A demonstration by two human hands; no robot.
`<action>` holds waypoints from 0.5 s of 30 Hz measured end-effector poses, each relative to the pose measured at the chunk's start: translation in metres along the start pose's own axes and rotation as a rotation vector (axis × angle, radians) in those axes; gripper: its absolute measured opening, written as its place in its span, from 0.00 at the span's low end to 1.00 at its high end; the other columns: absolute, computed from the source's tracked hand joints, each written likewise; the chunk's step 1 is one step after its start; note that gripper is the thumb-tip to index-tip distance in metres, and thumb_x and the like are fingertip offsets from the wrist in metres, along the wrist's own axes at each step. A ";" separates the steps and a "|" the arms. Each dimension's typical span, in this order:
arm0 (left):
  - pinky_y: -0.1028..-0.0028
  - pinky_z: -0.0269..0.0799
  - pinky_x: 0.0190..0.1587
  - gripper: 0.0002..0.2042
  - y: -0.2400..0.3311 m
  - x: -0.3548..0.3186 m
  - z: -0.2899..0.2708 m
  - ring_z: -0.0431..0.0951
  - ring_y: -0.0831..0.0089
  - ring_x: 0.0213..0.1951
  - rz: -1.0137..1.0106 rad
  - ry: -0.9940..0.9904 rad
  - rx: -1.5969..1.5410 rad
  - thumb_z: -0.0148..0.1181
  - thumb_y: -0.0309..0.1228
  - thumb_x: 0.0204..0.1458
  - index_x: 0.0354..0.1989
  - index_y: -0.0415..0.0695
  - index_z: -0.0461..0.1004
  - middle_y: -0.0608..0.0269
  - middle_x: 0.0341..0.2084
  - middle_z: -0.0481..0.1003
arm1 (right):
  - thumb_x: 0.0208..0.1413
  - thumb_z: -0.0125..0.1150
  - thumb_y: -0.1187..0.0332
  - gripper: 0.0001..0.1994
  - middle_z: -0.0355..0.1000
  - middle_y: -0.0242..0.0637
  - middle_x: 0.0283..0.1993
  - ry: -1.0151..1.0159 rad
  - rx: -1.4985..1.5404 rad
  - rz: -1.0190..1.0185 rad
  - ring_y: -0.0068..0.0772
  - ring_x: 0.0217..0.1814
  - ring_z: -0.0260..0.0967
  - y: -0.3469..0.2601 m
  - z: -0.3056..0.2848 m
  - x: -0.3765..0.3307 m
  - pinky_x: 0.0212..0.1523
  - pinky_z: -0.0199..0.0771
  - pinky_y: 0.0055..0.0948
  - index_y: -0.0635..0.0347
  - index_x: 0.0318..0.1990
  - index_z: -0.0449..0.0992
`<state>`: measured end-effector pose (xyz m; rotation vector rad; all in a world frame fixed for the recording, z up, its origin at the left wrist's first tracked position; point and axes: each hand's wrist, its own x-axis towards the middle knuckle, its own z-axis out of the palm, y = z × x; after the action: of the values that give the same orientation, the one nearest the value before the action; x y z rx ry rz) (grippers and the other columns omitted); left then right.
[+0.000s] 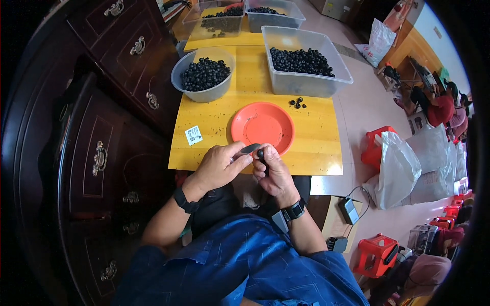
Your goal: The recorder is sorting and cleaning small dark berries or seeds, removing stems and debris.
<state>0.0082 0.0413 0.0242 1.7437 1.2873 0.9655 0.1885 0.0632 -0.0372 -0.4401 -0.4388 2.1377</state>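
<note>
My left hand [220, 164] pinches a flat dark grey piece [249, 148] at the near edge of a yellow table [311, 132]. My right hand [273, 171] holds a small round black part [260, 153] right against that piece. Both hands meet just in front of an empty orange plate [263, 127]. A few loose black parts [297, 103] lie behind the plate. A round grey bowl [203, 93] and a clear rectangular bin [306, 84] farther back both hold many of the same black parts.
Dark wooden cabinets with brass handles [100, 158] stand along the left. Two more clear bins [217, 23] sit at the table's far end. A white sticker [193, 135] lies on the table. White plastic bags [398, 168], red stools [376, 252] and a seated person [441, 109] are on the right.
</note>
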 end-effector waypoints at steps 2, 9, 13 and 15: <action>0.64 0.73 0.30 0.12 0.006 0.002 0.000 0.82 0.58 0.28 -0.037 -0.043 0.081 0.61 0.36 0.57 0.42 0.40 0.75 0.51 0.25 0.79 | 0.65 0.57 0.57 0.11 0.70 0.27 0.37 0.003 0.008 -0.005 0.14 0.28 0.61 0.003 -0.006 0.001 0.25 0.62 0.13 0.54 0.41 0.73; 0.65 0.75 0.30 0.15 0.013 0.005 0.006 0.81 0.59 0.26 0.027 0.010 0.141 0.65 0.41 0.53 0.42 0.43 0.77 0.56 0.24 0.80 | 0.64 0.58 0.59 0.10 0.72 0.29 0.36 -0.061 -0.009 -0.016 0.14 0.28 0.63 0.003 -0.005 0.003 0.24 0.64 0.14 0.55 0.41 0.73; 0.67 0.74 0.29 0.17 0.008 0.006 0.008 0.82 0.61 0.26 0.108 0.008 0.240 0.67 0.45 0.52 0.40 0.43 0.77 0.58 0.23 0.80 | 0.64 0.58 0.58 0.12 0.72 0.29 0.35 -0.057 -0.032 -0.047 0.13 0.28 0.64 0.005 -0.006 0.004 0.24 0.63 0.12 0.55 0.44 0.73; 0.69 0.74 0.29 0.18 0.010 0.007 0.009 0.82 0.63 0.26 0.132 -0.001 0.278 0.67 0.45 0.53 0.41 0.43 0.77 0.59 0.23 0.81 | 0.64 0.58 0.59 0.11 0.72 0.30 0.36 -0.061 -0.028 -0.054 0.13 0.27 0.64 0.005 -0.009 0.005 0.24 0.63 0.13 0.56 0.44 0.73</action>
<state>0.0214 0.0450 0.0303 2.0629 1.3719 0.8913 0.1864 0.0654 -0.0483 -0.3753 -0.5104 2.0992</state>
